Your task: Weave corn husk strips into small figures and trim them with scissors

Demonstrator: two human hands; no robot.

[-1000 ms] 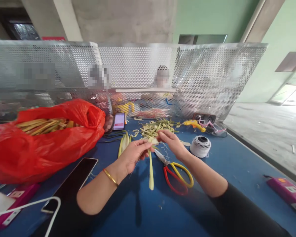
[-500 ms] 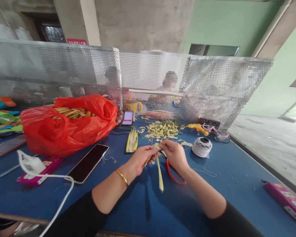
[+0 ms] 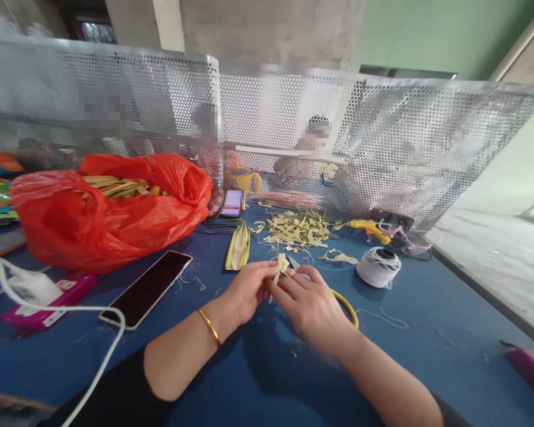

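Note:
My left hand [image 3: 244, 295], with a gold bangle at the wrist, pinches a pale yellow-green strip of plant husk [image 3: 282, 262] that looks folded, its upper end showing above the fingertips. My right hand [image 3: 314, 305] meets it there, its fingers closed over the strip's lower part and hiding much of it. A metal blade tip of scissors [image 3: 292, 261] shows beyond my right fingers, and a yellow handle loop [image 3: 352, 309] shows beside that hand; whether the hand touches them I cannot tell. A larger boat-shaped husk piece [image 3: 238, 249] lies just beyond my left hand.
A heap of husk scraps [image 3: 298, 230] lies ahead. A white thread spool [image 3: 378, 267] and a yellow glue gun [image 3: 370, 230] sit right. Leftward are a red plastic bag [image 3: 137, 228] of husks, a phone [image 3: 153, 287] and a white cable [image 3: 115, 350]. A perforated metal screen [image 3: 267, 112] stands behind.
My right hand has turned palm-down over the strip, and the long strip that hung below my hands is out of sight. A yellow handle loop shows where a red one showed before.

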